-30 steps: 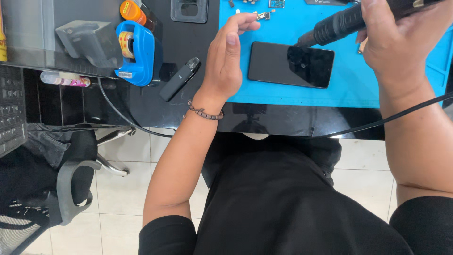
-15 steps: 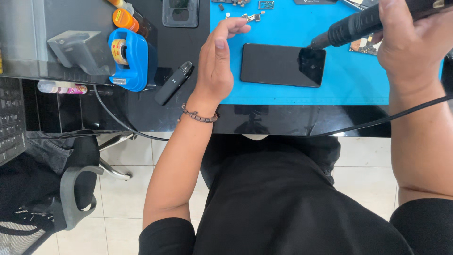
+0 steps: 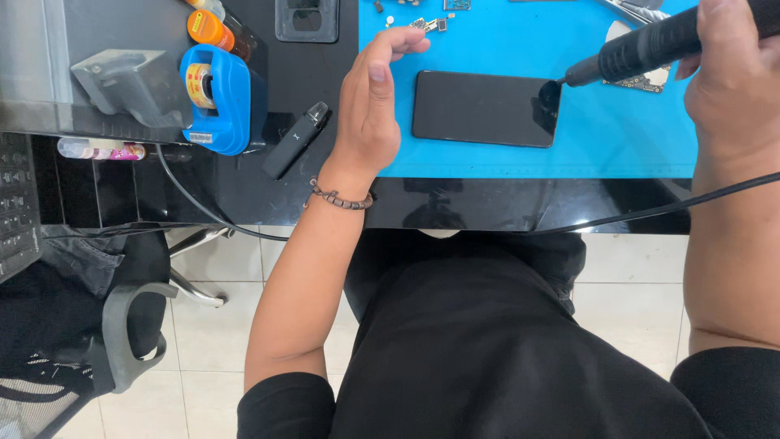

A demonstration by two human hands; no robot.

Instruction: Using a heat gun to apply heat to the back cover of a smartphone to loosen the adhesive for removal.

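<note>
Glossy glass phone (image 3: 486, 107) lies on a matt blue rubbery mat (image 3: 520, 49)

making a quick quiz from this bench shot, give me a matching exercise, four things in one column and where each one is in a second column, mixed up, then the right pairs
Things
1. phone
2. tape dispenser
3. black handheld tool
4. beaded bracelet

Places
A. around the left wrist
B. lying flat on the blue mat
C. gripped in the right hand, tip at the phone's right end
D. on the dark desk, left of the mat

Pairs: 1-B, 2-D, 3-C, 4-A
</note>
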